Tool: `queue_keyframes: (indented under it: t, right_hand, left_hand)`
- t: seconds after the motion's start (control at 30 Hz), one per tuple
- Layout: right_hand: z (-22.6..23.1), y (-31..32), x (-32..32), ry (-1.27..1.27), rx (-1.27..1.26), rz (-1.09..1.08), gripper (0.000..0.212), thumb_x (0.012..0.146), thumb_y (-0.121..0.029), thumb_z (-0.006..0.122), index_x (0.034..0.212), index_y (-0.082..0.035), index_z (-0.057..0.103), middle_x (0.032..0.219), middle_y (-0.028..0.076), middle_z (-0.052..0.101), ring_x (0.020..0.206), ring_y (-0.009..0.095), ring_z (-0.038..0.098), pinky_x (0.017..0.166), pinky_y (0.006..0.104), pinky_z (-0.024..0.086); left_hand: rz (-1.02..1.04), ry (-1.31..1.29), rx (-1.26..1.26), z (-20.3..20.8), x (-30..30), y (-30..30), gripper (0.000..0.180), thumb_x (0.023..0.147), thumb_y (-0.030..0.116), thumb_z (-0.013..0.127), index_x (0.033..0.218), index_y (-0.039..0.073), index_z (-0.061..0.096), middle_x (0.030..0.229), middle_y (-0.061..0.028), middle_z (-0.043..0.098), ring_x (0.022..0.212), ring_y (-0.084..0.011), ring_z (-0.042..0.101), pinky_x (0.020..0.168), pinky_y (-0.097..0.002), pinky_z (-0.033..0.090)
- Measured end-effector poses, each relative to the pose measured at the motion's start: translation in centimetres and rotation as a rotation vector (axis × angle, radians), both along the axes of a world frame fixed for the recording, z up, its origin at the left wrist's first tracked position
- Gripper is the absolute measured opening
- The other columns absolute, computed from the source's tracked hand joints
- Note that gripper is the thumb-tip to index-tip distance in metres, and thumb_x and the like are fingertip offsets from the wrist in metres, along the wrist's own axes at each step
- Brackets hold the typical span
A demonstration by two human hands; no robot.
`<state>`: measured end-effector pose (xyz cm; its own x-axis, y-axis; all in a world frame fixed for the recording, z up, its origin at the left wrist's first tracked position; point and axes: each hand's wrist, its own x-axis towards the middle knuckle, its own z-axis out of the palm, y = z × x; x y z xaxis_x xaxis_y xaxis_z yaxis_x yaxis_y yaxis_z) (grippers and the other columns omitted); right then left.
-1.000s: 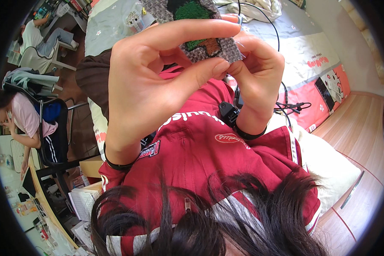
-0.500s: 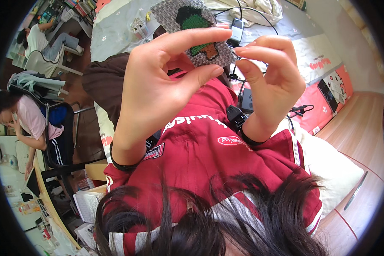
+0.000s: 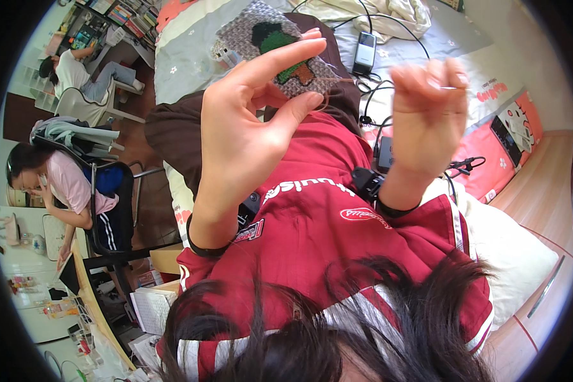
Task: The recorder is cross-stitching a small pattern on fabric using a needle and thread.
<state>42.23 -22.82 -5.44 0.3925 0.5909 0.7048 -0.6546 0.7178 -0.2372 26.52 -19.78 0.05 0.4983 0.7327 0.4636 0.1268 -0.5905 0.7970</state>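
Note:
My left hand (image 3: 251,124) pinches the lower right edge of a grey canvas piece (image 3: 277,46) between thumb and fingers. A green tree outlined in black, with a brown trunk, is stitched on it. A brown thread (image 3: 336,80) runs out from beside the trunk toward the right. My right hand (image 3: 430,121) is raised to the right of the piece, apart from it, fingertips drawn together and smeared by motion. A thin bright sliver at its fingertips looks like a needle (image 3: 450,88).
Black cables and a small dark device (image 3: 365,52) lie on the bed beyond my hands. A white pillow (image 3: 512,254) is at my right. On the left, one person sits on a chair (image 3: 76,105) and another leans at a desk (image 3: 95,299).
My right hand has moved right, away from the canvas piece, and the brown thread now shows stretched out from it. My left hand still holds the piece, turned slightly.

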Motion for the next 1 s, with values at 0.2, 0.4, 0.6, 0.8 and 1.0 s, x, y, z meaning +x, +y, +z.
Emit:
queue_keyframes:
  t: [0.2, 0.4, 0.6, 0.8, 1.0]
  right_hand:
    - [-0.3, -2.8, 7.9, 0.190, 0.128, 0.009, 0.015, 0.076, 0.004, 0.052, 0.088, -0.004, 0.050, 0.066, -0.001, 0.050, 0.047, 0.005, 0.041, 0.054, 0.0203, 0.033]
    - [-1.6, -4.4, 12.0, 0.201, 0.160, -0.171, 0.014, 0.079, 0.002, 0.046, 0.087, -0.004, 0.055, 0.068, 0.001, 0.054, 0.049, 0.006, 0.041, 0.053, 0.0198, 0.031]
    - [-2.3, -5.9, 14.2, 0.304, 0.113, -0.299, 0.008, 0.075, 0.002, 0.051, 0.078, -0.004, 0.055, 0.063, 0.001, 0.055, 0.042, 0.006, 0.037, 0.050, 0.0210, 0.029]
    - [-4.2, -7.2, 17.3, 0.389, 0.108, -0.463, 0.011, 0.072, 0.006, 0.052, 0.073, -0.005, 0.051, 0.062, 0.001, 0.055, 0.041, 0.005, 0.035, 0.050, 0.0208, 0.029]
    - [-2.6, -5.8, 14.6, 0.285, 0.012, -0.519, 0.010, 0.075, 0.005, 0.051, 0.084, 0.002, 0.052, 0.067, 0.008, 0.052, 0.048, 0.008, 0.038, 0.050, 0.0214, 0.031]
  left_hand:
    - [0.014, -0.038, 0.011, -0.1, 0.0, 0.0, 0.043, 0.068, -0.012, 0.059, 0.109, -0.003, 0.053, 0.113, -0.0128, 0.053, 0.091, -0.0081, 0.053, 0.061, -0.0142, 0.041]
    - [0.003, -0.037, 0.025, -0.2, -0.1, 0.4, 0.043, 0.068, -0.011, 0.059, 0.110, -0.004, 0.052, 0.113, -0.0134, 0.053, 0.093, -0.0095, 0.053, 0.063, -0.0151, 0.042]
    - [0.011, -0.069, 0.045, -0.4, -0.2, 0.7, 0.041, 0.070, -0.012, 0.058, 0.110, -0.006, 0.051, 0.112, -0.0144, 0.053, 0.092, -0.0121, 0.055, 0.069, -0.0190, 0.045]
    - [0.100, -0.071, 0.038, -0.3, -0.5, 0.6, 0.041, 0.070, -0.012, 0.058, 0.110, -0.006, 0.051, 0.109, -0.0129, 0.055, 0.084, -0.0109, 0.056, 0.068, -0.0198, 0.046]
    - [0.141, -0.071, 0.129, -0.3, -0.2, 0.5, 0.040, 0.071, -0.011, 0.058, 0.109, -0.006, 0.051, 0.107, -0.0124, 0.056, 0.081, -0.0100, 0.056, 0.067, -0.0200, 0.046]
